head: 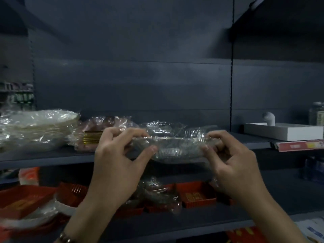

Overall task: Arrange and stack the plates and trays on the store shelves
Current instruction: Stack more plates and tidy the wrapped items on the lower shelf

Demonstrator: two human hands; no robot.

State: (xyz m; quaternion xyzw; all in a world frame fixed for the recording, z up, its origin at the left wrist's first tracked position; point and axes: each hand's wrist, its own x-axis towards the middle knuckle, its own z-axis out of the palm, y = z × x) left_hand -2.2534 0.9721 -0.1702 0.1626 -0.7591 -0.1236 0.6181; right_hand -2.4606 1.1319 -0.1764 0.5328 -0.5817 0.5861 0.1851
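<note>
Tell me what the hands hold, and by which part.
A clear plastic-wrapped plate: the left hand pinches its left rim, the right hand its right rim.

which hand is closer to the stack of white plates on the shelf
Left. The left hand grips the clear wrapped dish right of the white plate stack; the right hand grips its far edge, farther right.

This is a shop. Dark grey metal display shelves [43, 157] carry film-wrapped stacks of white plates [35, 128]. A red price strip [300, 146] fronts one shelf edge.
</note>
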